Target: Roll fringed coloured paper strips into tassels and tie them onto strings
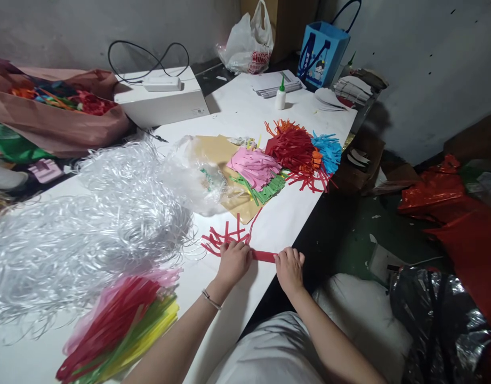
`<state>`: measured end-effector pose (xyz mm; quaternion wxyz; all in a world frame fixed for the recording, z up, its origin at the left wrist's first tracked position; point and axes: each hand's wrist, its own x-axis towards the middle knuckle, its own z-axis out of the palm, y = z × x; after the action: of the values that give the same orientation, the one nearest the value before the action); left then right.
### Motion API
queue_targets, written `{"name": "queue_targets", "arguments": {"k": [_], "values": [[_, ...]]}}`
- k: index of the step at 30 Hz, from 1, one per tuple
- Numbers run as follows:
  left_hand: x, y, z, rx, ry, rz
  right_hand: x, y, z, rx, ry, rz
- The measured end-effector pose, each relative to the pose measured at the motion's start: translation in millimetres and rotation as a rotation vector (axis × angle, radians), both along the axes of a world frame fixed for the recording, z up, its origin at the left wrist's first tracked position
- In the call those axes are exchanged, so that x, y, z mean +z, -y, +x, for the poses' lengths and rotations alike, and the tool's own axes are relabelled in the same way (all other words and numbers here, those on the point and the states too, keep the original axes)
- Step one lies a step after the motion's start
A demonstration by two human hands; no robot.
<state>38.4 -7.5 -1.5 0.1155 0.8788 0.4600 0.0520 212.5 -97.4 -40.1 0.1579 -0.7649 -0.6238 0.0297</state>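
Observation:
My left hand (234,261) and my right hand (290,266) both grip a red fringed paper strip (264,256) near the table's front edge. Between them a flat, narrow band of the strip is stretched out. Loose red fringe (218,240) spreads on the table beyond my left hand, and a thin red piece runs up from it. The fingers of both hands are curled round the strip, hiding its held parts. Further up the table lie pink fringed paper (255,166), green fringed paper (269,189) and a dark red fringed bundle (291,149).
A big heap of shiny white strands (89,229) covers the left of the table. Coloured strips (121,320) lie nearer me. A glue bottle (281,99), a white box (165,98) and a blue bag (322,53) stand at the back. The table edge drops off to the right.

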Motion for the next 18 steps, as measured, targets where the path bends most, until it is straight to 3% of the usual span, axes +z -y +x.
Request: {"name": "queue_targets", "arguments": {"k": [9, 14, 18], "values": [[-4.6, 3, 4, 0.043, -0.061, 0.031, 6.0, -3, 1, -0.02, -0.018, 0.108], [-9.7, 3, 3, 0.07, -0.039, 0.049, 9.0, -2, -11, 0.289, -0.044, 0.119], [-6.5, 2, -4, 0.076, 0.047, 0.12, -0.9, -6, -19, 0.328, -0.029, 0.14]]}}
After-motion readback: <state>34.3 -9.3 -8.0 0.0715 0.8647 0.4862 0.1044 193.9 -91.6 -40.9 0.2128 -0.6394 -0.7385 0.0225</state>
